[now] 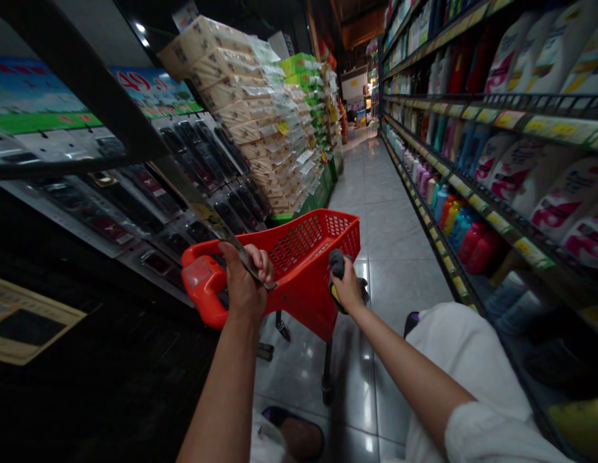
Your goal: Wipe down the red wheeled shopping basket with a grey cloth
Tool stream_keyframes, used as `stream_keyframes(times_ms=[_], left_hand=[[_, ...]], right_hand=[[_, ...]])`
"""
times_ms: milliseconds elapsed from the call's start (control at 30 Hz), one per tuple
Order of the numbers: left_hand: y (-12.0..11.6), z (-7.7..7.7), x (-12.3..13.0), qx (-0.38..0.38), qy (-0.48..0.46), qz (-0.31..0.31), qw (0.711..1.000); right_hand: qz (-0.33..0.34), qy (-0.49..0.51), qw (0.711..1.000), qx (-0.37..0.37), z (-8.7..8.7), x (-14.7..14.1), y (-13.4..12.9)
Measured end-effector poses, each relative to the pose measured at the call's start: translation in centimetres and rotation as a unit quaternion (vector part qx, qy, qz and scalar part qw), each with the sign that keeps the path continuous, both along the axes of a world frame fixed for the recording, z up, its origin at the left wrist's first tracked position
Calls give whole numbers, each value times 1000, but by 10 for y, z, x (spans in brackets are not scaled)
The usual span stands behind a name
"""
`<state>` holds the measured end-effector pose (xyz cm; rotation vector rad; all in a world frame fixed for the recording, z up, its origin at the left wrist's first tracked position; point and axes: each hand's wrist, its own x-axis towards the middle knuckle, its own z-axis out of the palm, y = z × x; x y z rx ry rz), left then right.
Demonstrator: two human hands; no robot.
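My left hand (248, 280) is closed around the lower end of a long, flat, narrow strip (215, 222), which slants up to the left towards a dark frame. Beside it stands a red plastic shopping cart (299, 276) with a perforated basket, tilted in this view. The cart's thick red handle (205, 289) lies just left of my left wrist. To the cart's right, my right hand (346, 286) grips a dark grey and black item (336, 260) with a yellow patch. Its kind is unclear, and my fingers hide part of it.
Packaged goods on a display rack (207, 161) hang at left, below a colourful price banner (154, 87). Stacked boxes (241, 109) stand behind the cart. Shelves of bottles (516, 167) line the right side. A grey tiled aisle (366, 180) runs away between them. My bent knee (465, 347) is close at right.
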<state>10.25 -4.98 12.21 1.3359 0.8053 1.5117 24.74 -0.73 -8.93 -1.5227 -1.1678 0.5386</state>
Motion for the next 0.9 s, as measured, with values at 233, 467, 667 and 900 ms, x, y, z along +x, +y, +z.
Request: stream_keyframes(times_ms=[233,467,667,900], left_hand=[[-1,1,3,7,9,9,1000],[3,1,4,11,14,7,1000],[4,0,5,15,12,8,1000],[3,0,5,16,12,8,1000]], right_hand=[[-16,2,996,-87,9,0,24],[29,-13,999,15,5,-56,-26],[128,-38,982,133,0,-63,-38],[148,-102,982,60,-28,-43,-45]])
